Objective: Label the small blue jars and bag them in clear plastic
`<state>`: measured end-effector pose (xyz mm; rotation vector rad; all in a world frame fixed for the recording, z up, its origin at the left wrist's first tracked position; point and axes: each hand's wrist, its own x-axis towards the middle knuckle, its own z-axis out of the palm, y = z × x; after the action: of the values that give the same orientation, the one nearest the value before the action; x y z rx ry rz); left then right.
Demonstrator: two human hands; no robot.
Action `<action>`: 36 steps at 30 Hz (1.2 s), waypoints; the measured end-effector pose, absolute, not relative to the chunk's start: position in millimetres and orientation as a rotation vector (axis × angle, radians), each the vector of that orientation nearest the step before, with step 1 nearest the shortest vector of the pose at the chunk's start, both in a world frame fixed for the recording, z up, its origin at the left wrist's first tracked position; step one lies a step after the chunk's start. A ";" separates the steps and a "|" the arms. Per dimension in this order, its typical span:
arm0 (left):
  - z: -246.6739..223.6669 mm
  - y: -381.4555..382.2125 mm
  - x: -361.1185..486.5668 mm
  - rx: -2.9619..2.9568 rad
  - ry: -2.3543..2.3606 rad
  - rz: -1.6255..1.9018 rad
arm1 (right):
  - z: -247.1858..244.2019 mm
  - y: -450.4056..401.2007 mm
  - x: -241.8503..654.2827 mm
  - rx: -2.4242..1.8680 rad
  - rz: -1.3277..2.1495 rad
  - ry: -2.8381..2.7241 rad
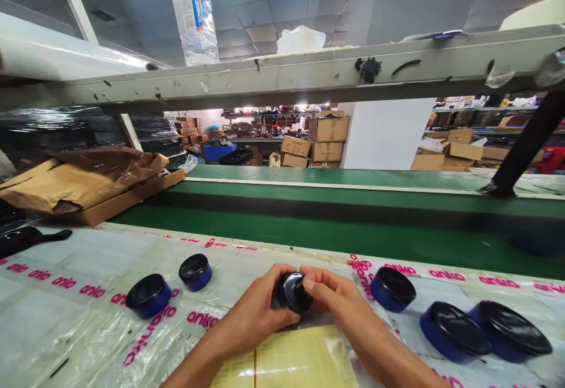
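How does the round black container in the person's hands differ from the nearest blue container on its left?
The round black container is held between the left hand and right hand; the blue container stands untouched on the printed plastic sheet. The held one shows mostly its black top, its side hidden; the other shows a blue side. Both have round, glossy black tops.

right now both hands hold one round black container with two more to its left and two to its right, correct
No, three, not two: the head view shows three black-lidded blue containers right of the round black container, held by the left hand and right hand; two sit left.
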<state>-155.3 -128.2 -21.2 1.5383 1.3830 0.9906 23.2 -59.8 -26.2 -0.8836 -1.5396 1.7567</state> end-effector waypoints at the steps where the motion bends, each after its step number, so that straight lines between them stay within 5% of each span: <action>1: -19.9 -128.3 -154.7 1.543 1.380 0.986 | -25.8 -60.4 22.7 -0.875 1.773 -1.539; 36: -25.0 -127.4 -155.6 1.593 1.413 1.022 | -17.8 -68.2 22.5 -0.901 1.606 -1.662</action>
<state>-155.6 -127.4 -25.0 1.5934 1.4127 1.0217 22.5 -68.2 -17.8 -0.9010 -1.6624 1.6060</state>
